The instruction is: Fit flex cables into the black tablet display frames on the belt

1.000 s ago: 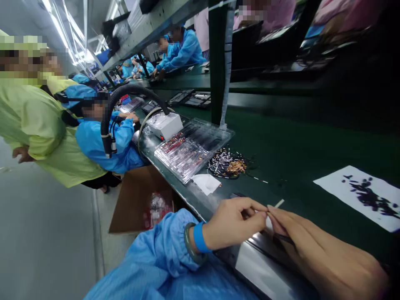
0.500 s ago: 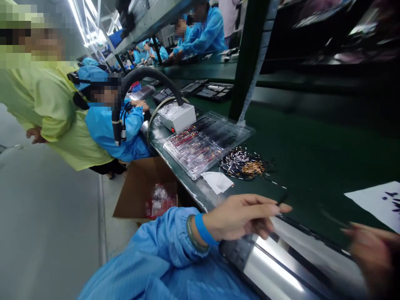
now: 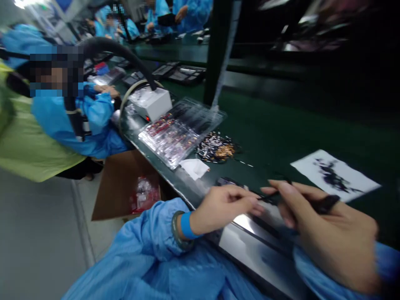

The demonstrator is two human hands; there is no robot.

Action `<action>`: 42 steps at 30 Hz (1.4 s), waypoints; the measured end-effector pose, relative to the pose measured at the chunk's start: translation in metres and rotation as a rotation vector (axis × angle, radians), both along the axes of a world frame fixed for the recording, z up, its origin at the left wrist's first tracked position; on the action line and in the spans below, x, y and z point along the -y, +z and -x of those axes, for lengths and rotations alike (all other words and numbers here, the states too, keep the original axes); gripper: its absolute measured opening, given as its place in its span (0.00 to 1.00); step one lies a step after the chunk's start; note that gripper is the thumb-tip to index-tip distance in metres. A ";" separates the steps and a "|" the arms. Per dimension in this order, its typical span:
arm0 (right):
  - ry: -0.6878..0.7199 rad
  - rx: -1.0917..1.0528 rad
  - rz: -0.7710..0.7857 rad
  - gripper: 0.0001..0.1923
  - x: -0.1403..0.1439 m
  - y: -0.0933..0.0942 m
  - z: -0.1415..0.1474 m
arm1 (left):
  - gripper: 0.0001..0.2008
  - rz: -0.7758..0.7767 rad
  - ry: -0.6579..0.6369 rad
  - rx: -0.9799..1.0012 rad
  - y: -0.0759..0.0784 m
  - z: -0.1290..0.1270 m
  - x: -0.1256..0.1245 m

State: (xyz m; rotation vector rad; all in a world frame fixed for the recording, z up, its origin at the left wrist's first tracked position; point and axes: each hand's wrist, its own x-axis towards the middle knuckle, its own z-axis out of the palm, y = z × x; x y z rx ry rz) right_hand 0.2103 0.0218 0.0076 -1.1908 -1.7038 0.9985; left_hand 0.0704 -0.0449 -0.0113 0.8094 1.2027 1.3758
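My left hand, with a blue band at the wrist, is pinched shut on the end of a small black strip. Opposite it, my right hand grips slim black tweezers, whose front end reaches toward the left fingertips. Whether the tips touch the strip is too blurred to tell. Under both hands lies a flat device with shiny silver panels and a black frame, partly covered by the hands and sleeve. Just beyond the right hand is a white paper sheet bearing a cluster of small black pieces.
A pile of small black, white and copper-coloured parts lies on the green bench beside a clear plastic tray and white tissue. Farther back are a white box with a hose and a co-worker in blue. A cardboard box stands below.
My right hand has come in from the right edge to meet the left hand. The camera view has shifted, bringing the whole paper sheet into sight.
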 end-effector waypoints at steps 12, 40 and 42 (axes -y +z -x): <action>0.207 0.282 -0.862 0.07 0.000 -0.008 0.009 | 0.03 -0.456 0.396 -0.930 0.001 0.006 -0.008; -0.176 0.427 0.051 0.19 -0.007 0.005 -0.076 | 0.11 0.731 0.997 -0.635 -0.106 0.242 0.122; -0.183 0.466 -0.016 0.17 -0.008 0.001 -0.076 | 0.13 0.813 0.966 -0.630 -0.120 0.251 0.128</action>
